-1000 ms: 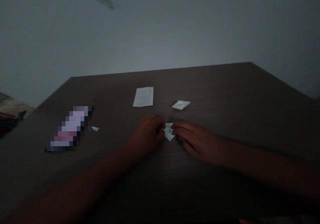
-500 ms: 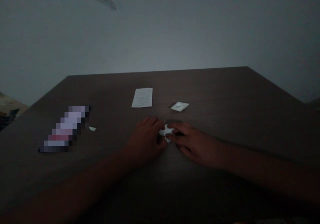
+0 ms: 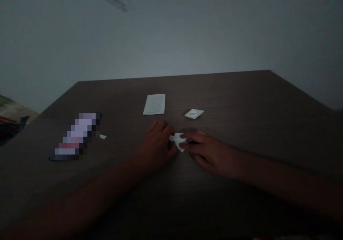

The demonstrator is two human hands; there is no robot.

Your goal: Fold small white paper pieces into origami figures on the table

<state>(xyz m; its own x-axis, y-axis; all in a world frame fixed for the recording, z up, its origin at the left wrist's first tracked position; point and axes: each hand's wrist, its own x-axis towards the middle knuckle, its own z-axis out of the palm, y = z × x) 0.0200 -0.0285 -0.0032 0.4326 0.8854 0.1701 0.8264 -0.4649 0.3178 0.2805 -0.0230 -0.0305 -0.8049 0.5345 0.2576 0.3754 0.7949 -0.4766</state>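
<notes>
A small piece of folded white paper (image 3: pixel 178 138) with print on it lies on the table between my hands, its lower part coming to a point. My left hand (image 3: pixel 157 145) is curled at its left edge, index finger and thumb gripping that side. From the right, the fingers of my right hand (image 3: pixel 210 150) press down on the paper and cover its right part. Beyond the hands rests a diamond-shaped folded paper (image 3: pixel 194 113) with a raised middle. Further left is a flat printed sheet (image 3: pixel 154 104).
A phone with a blurred-out screen (image 3: pixel 76 136) lies on the left of the dark wooden table (image 3: pixel 214 89). A tiny paper scrap (image 3: pixel 103 137) is next to it. A pale wall (image 3: pixel 171 29) stands behind the table's far edge.
The view has shifted slightly, so the things on the table appear a little further right. My left fingers have drawn back slightly, showing more of the folded paper's upper left side.
</notes>
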